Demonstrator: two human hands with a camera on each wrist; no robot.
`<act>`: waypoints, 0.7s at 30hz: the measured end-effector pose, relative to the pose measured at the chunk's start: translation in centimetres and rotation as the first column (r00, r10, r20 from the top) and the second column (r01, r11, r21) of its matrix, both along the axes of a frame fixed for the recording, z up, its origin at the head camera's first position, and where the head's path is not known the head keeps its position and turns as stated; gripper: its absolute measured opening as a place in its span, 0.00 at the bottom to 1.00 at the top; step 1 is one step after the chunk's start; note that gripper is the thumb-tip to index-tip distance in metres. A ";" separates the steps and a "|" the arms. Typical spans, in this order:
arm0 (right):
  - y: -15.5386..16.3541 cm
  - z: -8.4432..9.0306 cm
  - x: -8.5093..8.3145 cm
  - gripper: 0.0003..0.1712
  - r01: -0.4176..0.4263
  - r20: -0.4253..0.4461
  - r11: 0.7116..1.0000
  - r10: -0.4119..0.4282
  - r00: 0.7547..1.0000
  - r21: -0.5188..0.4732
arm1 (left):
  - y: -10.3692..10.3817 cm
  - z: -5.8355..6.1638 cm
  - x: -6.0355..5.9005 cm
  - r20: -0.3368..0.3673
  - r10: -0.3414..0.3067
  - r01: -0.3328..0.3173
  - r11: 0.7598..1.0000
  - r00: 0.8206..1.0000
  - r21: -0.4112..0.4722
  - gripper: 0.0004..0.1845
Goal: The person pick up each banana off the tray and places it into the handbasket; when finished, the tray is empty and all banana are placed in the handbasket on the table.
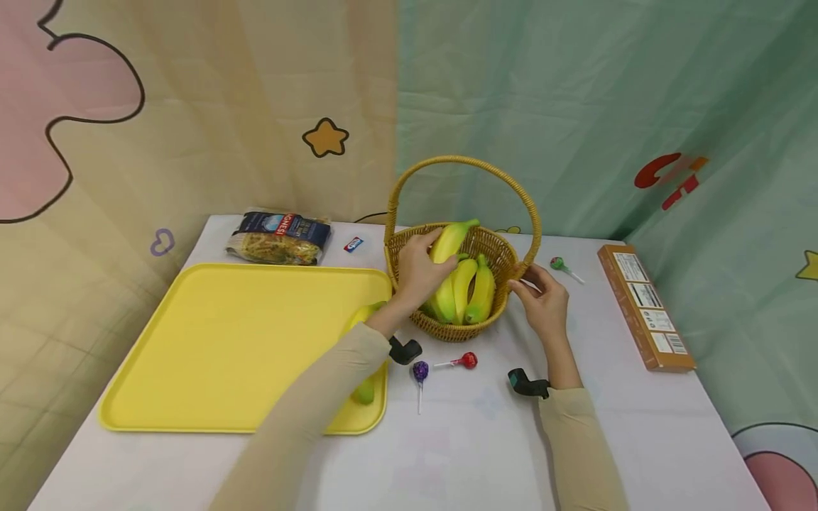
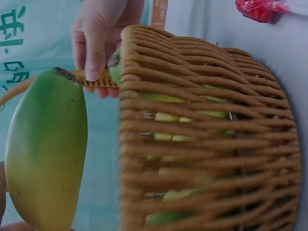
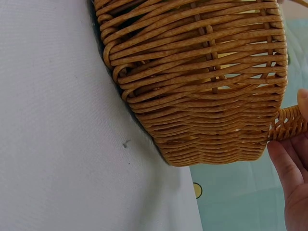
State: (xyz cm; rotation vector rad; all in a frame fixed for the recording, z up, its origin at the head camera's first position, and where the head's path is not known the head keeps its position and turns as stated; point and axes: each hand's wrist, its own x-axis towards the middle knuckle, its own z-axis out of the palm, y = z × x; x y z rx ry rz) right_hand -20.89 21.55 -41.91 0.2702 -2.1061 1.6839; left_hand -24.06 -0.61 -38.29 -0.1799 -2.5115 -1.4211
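My left hand [image 1: 420, 273] grips a yellow-green banana [image 1: 449, 241] over a brown wicker basket [image 1: 447, 331]. In the left wrist view that banana [image 2: 48, 149] stands beside the basket's woven wall [image 2: 202, 53], and only bits of the holding fingers show. More bananas [image 1: 482, 294] lie inside the basket. At its right side, my right hand [image 1: 546, 301] pinches the foot of the tall arched handle [image 1: 456, 160]; the right wrist view shows thumb and fingers [image 3: 286, 168] around this woven strip. Another banana [image 1: 366, 390] lies on the yellow tray [image 1: 243, 341], partly hidden by my left forearm.
Purple [image 1: 420, 370] and red [image 1: 469, 360] lollipops lie before the basket, with a green lollipop [image 1: 557, 263] to its right. A long brown box [image 1: 647, 309] lies near the table's right edge. Behind the tray are a pasta bag [image 1: 279, 238] and a small blue-and-red packet [image 1: 353, 245].
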 end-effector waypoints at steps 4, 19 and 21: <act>0.0 0.0 0.0 0.22 0.004 0.010 1.000 -0.004 1.000 -0.001 | 1.6 -0.6 -1.1 0.037 0.006 -0.005 1.000 0.999 -0.022 0.32; 0.0 0.0 0.1 0.21 -0.009 0.003 1.000 0.009 1.000 -0.002 | 2.8 -3.6 -2.3 0.046 0.101 -0.094 0.988 0.994 -0.123 0.27; 0.0 0.1 0.0 0.21 -0.006 0.004 1.000 0.006 1.000 0.003 | 2.8 -3.7 -2.3 0.032 0.120 -0.115 0.983 0.992 -0.145 0.27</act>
